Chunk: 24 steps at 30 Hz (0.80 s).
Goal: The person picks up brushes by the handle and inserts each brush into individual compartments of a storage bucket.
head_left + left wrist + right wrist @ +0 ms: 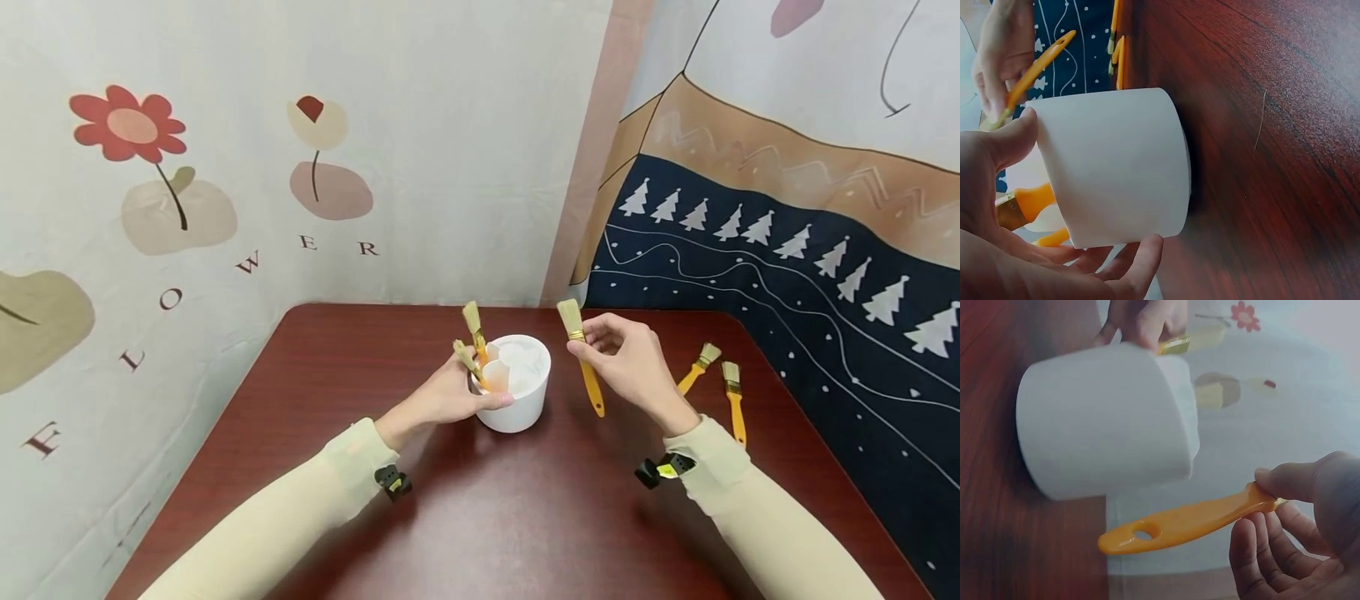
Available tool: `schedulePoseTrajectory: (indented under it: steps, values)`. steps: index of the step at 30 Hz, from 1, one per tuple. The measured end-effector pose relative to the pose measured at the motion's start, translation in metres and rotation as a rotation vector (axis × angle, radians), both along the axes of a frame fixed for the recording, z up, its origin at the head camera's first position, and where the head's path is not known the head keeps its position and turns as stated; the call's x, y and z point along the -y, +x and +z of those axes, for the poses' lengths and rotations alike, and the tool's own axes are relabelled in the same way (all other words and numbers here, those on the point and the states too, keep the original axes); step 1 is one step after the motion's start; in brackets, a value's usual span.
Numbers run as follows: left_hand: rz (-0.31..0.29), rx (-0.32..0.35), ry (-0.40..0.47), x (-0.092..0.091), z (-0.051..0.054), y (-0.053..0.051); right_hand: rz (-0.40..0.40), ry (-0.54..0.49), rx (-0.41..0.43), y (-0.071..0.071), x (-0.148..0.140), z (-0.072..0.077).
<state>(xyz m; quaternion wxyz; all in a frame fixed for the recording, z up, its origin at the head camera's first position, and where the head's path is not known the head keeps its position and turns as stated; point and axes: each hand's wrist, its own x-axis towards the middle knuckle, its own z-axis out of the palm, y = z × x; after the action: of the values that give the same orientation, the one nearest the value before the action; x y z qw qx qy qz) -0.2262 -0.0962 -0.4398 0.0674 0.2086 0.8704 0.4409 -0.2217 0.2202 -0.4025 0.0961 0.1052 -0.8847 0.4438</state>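
- With my left hand (447, 393), I am gripping a white, round, smooth-walled tub (517, 412), my thumb lying at its rim and my fingers curling round its left side.
- The tub is sitting upright toward the far middle of the dark red, wood-grained table (375, 350), between my two hands.
- Two paintbrushes with pale bristles and orange handles, one farther (472, 319) and one nearer (465, 356), are standing in the tub's left side, bristles up, leaning left.
- With my right hand (628, 358), I am pinching a third brush, a flat one with a glossy orange handle (590, 379), between thumb and fingers near its metal band.
- That brush is hanging just right of the tub, apart from it, bristles up, its holed handle end pointing down.
- Two more orange-handled brushes, one left (699, 367) and one right (734, 400), are lying on the table, right of my right hand.
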Motion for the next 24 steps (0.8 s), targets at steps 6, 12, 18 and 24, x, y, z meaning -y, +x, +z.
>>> schedulePoseTrajectory:
  steps: [6, 12, 18, 24]
  values:
    - [-0.002, 0.035, 0.03, 0.0, 0.0, -0.001, 0.055, -0.068, -0.078, 0.006, 0.011, 0.009]
    - [0.01, 0.057, 0.035, 0.001, 0.0, 0.0, 0.093, -0.127, -0.173, 0.011, 0.024, 0.018]
    - [-0.01, 0.068, 0.056, 0.002, 0.001, -0.001, 0.136, -0.204, -0.204, 0.015, 0.037, 0.025]
    - [-0.025, 0.06, 0.03, 0.003, 0.001, -0.001, 0.171, -0.218, -0.231, 0.016, 0.046, 0.019]
